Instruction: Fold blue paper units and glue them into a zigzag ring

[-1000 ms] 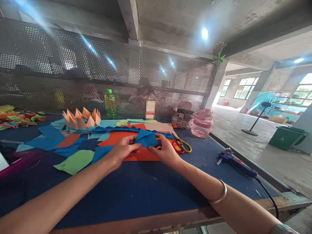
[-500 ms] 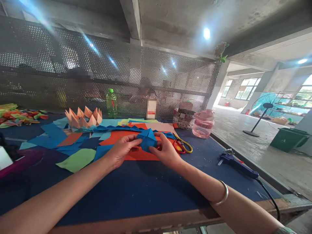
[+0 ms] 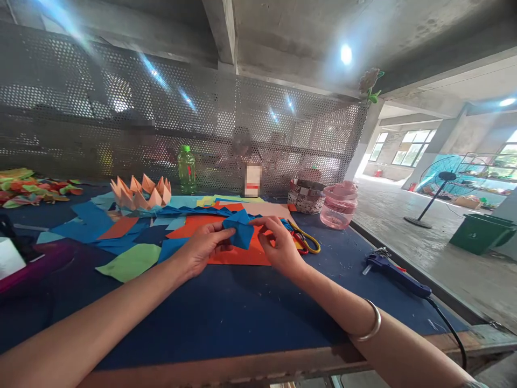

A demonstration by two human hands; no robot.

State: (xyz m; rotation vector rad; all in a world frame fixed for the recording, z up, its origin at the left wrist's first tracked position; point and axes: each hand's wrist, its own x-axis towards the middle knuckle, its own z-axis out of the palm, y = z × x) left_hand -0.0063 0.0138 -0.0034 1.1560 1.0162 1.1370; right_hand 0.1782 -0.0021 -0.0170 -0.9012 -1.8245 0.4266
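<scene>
A folded piece of blue paper (image 3: 241, 230) is pinched between the thumb and fingers of my left hand (image 3: 204, 242), above orange sheets (image 3: 230, 256). My right hand (image 3: 281, 245) is at the paper's right side, its fingers bent and apart. Its index fingertip is at the paper's upper right corner; whether it touches is hard to tell. Behind my hands runs a row of folded blue paper points (image 3: 194, 210). Scissors with red and yellow handles (image 3: 307, 241) lie just right of my right hand.
A peach folded-paper ring (image 3: 141, 196) stands on blue sheets, with a green leaf-shaped paper (image 3: 129, 262) nearer. Behind are a green bottle (image 3: 186, 170), a patterned round container (image 3: 306, 196) and a pink jug (image 3: 338, 207). A blue glue gun (image 3: 398, 274) with its cord lies right.
My right hand has let go of the blue paper's lower right side and drawn slightly right, its thumb now apart from it. The paper, in my left hand, has shifted slightly left and turned.
</scene>
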